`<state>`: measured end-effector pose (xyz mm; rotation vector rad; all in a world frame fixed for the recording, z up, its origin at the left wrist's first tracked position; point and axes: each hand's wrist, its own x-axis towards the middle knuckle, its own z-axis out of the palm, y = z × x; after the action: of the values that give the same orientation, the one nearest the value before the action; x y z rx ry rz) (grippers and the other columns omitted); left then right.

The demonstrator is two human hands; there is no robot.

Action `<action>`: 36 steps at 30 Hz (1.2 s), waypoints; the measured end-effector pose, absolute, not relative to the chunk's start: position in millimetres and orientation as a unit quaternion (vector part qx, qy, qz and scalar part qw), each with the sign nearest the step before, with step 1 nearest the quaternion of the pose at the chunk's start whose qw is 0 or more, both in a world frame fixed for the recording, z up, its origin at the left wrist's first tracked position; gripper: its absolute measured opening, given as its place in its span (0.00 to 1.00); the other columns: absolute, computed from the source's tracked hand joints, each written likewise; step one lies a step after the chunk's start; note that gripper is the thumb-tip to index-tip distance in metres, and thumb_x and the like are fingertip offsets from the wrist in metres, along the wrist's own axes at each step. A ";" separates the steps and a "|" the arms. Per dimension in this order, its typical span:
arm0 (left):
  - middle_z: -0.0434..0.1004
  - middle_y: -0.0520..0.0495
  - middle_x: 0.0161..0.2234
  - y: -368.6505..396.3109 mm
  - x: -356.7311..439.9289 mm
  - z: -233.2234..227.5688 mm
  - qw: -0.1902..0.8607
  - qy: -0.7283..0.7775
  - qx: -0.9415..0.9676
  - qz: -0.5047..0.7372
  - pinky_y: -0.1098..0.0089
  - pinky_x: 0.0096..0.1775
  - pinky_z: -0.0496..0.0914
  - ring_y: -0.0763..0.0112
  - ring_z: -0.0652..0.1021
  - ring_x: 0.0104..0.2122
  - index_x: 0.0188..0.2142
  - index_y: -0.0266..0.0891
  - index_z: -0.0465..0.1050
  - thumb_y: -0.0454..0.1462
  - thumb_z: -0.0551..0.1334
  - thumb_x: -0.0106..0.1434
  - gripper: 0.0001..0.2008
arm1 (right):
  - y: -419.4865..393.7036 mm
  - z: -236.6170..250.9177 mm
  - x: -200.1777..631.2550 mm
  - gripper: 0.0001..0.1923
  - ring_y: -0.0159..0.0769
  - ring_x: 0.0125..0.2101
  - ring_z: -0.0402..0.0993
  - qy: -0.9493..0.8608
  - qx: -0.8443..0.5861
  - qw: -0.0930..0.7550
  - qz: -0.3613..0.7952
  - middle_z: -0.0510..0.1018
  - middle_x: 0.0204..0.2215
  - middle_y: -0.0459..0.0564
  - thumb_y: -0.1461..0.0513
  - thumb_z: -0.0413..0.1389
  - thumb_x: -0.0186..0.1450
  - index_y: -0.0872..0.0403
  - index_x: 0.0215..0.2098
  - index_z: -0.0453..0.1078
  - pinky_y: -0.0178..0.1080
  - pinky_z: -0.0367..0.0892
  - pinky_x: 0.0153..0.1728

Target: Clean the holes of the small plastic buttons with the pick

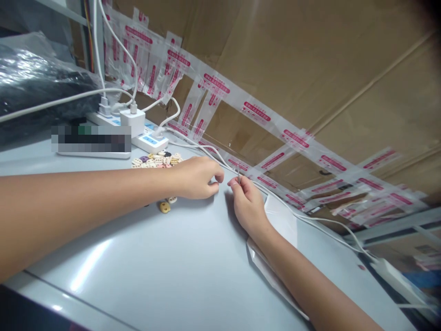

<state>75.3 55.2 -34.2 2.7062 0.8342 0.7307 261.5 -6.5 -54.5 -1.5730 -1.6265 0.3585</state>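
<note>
Beads, small flat plastic ones in cream, tan and purple (156, 161), lie heaped toward the far edge of the pale grey glossy table (165, 257), just in front of the white power strip (144, 138), close enough that my left hand reaches them without stretching. Far left, a black bundle in clear plastic film (37, 87) sits out of the way. Two stray beads, one tan (164, 207), rest under my left wrist. My left hand (196, 177) is curled, thumb and forefinger pressed together; whether a bead sits between them I cannot tell. My right hand (246, 204) pinches a thin metal needle (238, 174) upright, its tip toward the left fingers. White cables (310, 218) trail along the right edge, beside strips of clear red-printed bags (296, 138) hung on brown cardboard (310, 55).
</note>
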 end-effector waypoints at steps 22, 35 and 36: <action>0.81 0.46 0.42 48.3 77.5 -39.9 0.110 0.223 0.948 0.198 0.66 0.49 0.69 0.61 0.78 0.45 0.43 0.44 0.78 0.36 0.57 0.63 0.12 | 1.2 -61.5 271.8 0.12 0.40 0.30 0.73 -0.615 -0.666 0.389 0.162 0.78 0.28 0.47 0.56 0.50 0.63 0.52 0.38 0.71 0.40 0.64 0.33; 0.79 0.44 0.48 49.8 77.6 -41.7 0.111 0.216 0.953 0.183 0.64 0.53 0.67 0.59 0.76 0.49 0.46 0.43 0.77 0.36 0.56 0.64 0.14 | -2.5 -56.8 266.1 0.13 0.40 0.30 0.68 -0.653 -0.657 0.361 0.110 0.71 0.32 0.47 0.60 0.50 0.60 0.54 0.42 0.69 0.42 0.62 0.35; 0.79 0.44 0.48 49.9 77.6 -41.5 0.111 0.216 0.953 0.182 0.64 0.53 0.67 0.59 0.76 0.49 0.46 0.43 0.77 0.36 0.56 0.64 0.14 | -2.2 -57.3 265.8 0.13 0.39 0.29 0.67 -0.654 -0.655 0.361 0.109 0.70 0.32 0.47 0.60 0.51 0.60 0.54 0.42 0.69 0.42 0.62 0.35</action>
<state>77.6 49.9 -41.5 2.7997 0.6338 0.5342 265.8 -2.2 -57.3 -1.6889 -1.6855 0.2818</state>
